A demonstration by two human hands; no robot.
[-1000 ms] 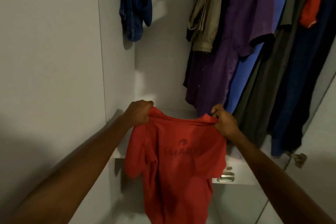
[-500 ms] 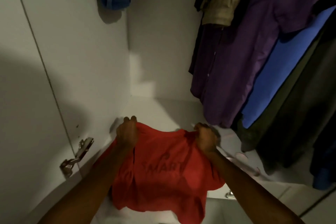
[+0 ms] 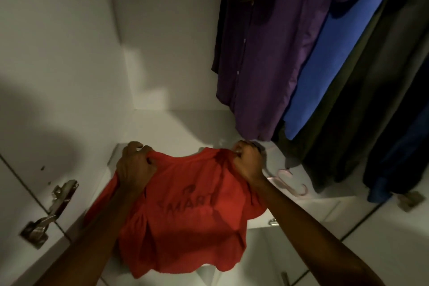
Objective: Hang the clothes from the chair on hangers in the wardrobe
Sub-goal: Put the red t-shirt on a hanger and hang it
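Note:
A red T-shirt (image 3: 188,211) with dark lettering lies spread over the front edge of the white wardrobe shelf (image 3: 185,127). My left hand (image 3: 134,165) grips its left shoulder, fingers curled into the cloth. My right hand (image 3: 247,160) grips the right shoulder the same way. A pale pink hanger (image 3: 291,181) lies on the shelf just right of my right hand, partly hidden behind my wrist.
Purple (image 3: 262,53), blue (image 3: 329,60) and dark garments (image 3: 371,100) hang at the right, reaching down close to the shelf. A metal door hinge (image 3: 50,211) sits on the left panel. A drawer front with a handle (image 3: 272,220) lies below the shelf.
Both hands have lowered the red T-shirt from hanging in the air onto the shelf. The view has tilted downward and closer to the shelf.

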